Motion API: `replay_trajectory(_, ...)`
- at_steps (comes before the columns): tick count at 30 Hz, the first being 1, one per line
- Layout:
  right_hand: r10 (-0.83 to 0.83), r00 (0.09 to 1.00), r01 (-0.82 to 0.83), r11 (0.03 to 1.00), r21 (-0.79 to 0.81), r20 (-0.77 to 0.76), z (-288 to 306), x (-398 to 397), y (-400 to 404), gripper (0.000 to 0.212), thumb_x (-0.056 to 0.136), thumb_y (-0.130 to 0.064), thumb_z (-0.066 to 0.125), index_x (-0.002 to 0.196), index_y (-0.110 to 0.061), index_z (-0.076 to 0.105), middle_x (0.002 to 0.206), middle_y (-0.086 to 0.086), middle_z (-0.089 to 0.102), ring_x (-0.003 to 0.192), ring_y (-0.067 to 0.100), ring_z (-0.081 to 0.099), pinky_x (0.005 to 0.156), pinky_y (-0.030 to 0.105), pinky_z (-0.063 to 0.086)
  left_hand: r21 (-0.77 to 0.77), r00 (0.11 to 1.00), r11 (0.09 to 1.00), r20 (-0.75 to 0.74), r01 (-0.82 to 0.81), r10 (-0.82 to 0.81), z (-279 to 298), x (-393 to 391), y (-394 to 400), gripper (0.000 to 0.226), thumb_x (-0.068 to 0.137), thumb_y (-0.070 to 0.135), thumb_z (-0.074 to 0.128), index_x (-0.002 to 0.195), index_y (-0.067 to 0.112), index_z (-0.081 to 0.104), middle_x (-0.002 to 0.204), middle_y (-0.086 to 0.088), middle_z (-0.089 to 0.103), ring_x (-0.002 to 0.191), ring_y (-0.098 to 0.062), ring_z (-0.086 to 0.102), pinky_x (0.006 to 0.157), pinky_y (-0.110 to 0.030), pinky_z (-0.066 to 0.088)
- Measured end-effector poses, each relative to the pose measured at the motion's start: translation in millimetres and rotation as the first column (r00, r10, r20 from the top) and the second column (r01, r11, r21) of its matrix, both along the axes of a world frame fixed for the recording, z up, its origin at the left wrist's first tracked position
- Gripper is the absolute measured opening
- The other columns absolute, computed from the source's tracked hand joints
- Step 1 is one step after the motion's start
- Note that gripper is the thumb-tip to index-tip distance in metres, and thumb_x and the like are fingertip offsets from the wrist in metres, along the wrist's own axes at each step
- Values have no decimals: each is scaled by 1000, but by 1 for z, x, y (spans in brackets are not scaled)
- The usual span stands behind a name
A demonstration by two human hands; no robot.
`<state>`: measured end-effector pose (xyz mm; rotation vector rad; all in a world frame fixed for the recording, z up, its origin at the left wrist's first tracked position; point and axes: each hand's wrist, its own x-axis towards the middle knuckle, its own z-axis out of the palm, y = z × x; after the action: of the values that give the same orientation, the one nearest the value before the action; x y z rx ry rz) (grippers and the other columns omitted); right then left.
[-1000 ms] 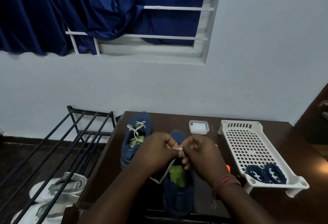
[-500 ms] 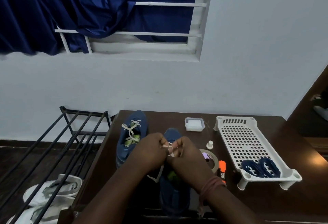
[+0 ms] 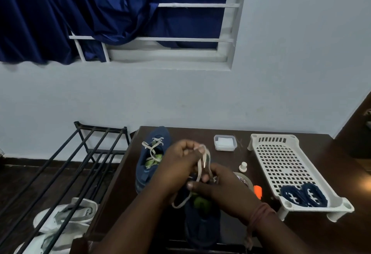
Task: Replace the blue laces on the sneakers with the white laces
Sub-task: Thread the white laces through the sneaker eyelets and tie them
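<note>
Two blue sneakers stand on the dark table (image 3: 230, 131). The far-left sneaker (image 3: 149, 165) carries a white lace through its eyelets. The near sneaker (image 3: 201, 225) sits below my hands, its front hidden by them. My left hand (image 3: 180, 165) is raised and pinches a loop of the white lace (image 3: 200, 165), which runs down to the shoe. My right hand (image 3: 218, 187) sits lower over the shoe's tongue and pinches the lace near the eyelets. Two coiled blue laces (image 3: 303, 195) lie in the white tray (image 3: 281, 161).
A small clear lidded box (image 3: 224, 142), a white peg (image 3: 243, 167), a tape roll (image 3: 244, 179) and an orange item (image 3: 258, 191) lie between shoes and tray. A black shoe rack (image 3: 76, 165) stands left of the table, white sneakers (image 3: 66, 219) beneath it.
My left hand has lifted up and away, drawing a length of white lace out of the near sneaker. My right hand has dropped lower onto the shoe.
</note>
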<state>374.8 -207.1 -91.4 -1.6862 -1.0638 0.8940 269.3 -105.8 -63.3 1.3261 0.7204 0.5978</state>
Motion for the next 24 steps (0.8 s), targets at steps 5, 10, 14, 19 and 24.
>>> replay_trajectory(5, -10, 1000, 11, 996, 90, -10, -2, -14, 14, 21, 88, -43, 67, 96, -24, 70, 87, -5, 73, 80, 10, 68, 79, 38, 57, -225, 930, 974, 362, 19, 65, 19, 5, 7, 13, 95, 18, 62, 101, 8, 59, 83, -11, 65, 71, -18, 62, 65, -32, 52)
replay_trajectory(10, 144, 989, -144, 990, 5, 37, -8, -25, 15, 11, 94, -29, 63, 93, -19, 66, 79, -4, 68, 64, 6, 63, 60, 18, 50, -461, 714, 868, 670, 186, 203, 31, -8, 36, 17, 100, 17, 52, 87, 13, 60, 81, -1, 61, 74, -10, 58, 72, -21, 51)
replay_trajectory(14, 145, 960, -131, 989, -73, 239, -10, -21, 14, 16, 93, -31, 60, 83, -18, 63, 71, -10, 65, 63, -2, 57, 67, 20, 49, -638, 549, 749, 697, 180, 462, 35, -24, 57, 21, 99, 9, 54, 80, 9, 63, 77, -1, 64, 71, -10, 63, 76, -21, 48)
replay_trajectory(19, 27, 977, -46, 995, -84, -210, -1, -1, 16, 14, 94, -26, 52, 83, -19, 57, 70, 6, 63, 54, 20, 46, 49, 26, 34, -826, 563, 560, 490, 58, 665, 19, -31, 76, 16, 95, 2, 53, 80, 4, 58, 71, -6, 62, 63, -13, 62, 76, -22, 49)
replay_trajectory(24, -138, 880, 106, 990, -97, -454, 3, 26, 16, 17, 103, -14, 41, 97, -11, 56, 60, 0, 40, 44, 9, 26, 42, 21, 20, -821, 804, 552, 227, -146, 549, 6, -22, 66, 14, 98, 6, 45, 93, 0, 56, 101, -18, 63, 97, -26, 64, 99, -35, 51)
